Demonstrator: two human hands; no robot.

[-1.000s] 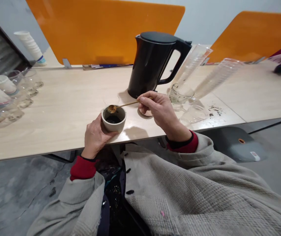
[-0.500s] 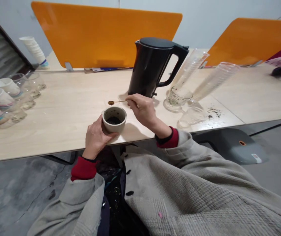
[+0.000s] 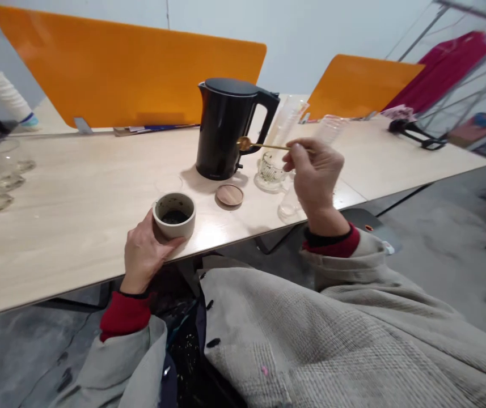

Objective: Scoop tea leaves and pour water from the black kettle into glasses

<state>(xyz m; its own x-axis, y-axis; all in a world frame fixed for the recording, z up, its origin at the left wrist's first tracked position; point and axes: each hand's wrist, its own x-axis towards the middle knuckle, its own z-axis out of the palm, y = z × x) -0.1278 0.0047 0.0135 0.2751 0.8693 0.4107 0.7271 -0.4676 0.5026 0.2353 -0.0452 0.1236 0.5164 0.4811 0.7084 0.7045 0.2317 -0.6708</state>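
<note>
My left hand (image 3: 147, 249) is wrapped round the side of a pale grey cup (image 3: 174, 228) near the table's front edge. Dark contents lie in the cup, with bits stuck to its inner wall. Raised over the table, my right hand (image 3: 317, 170) pinches the handle of a small gold spoon (image 3: 268, 147). The spoon's bowl points left, in front of the black electric kettle (image 3: 225, 130). Below it, a round wooden coaster (image 3: 229, 195) lies flat. A clear glass cup (image 3: 271, 170) with dark flecks inside stands behind my right hand.
Stacked clear plastic cups (image 3: 287, 119) lean behind the glass cup, and another clear cup (image 3: 288, 205) lies near the front edge. Several clear cups (image 3: 0, 181) and a paper cup stack (image 3: 4, 96) are at left. Orange dividers (image 3: 132, 73) line the back.
My right hand has lifted the spoon away from the cup, up and to the right. The view has turned right, and the wooden coaster now shows. My left hand still holds the cup.
</note>
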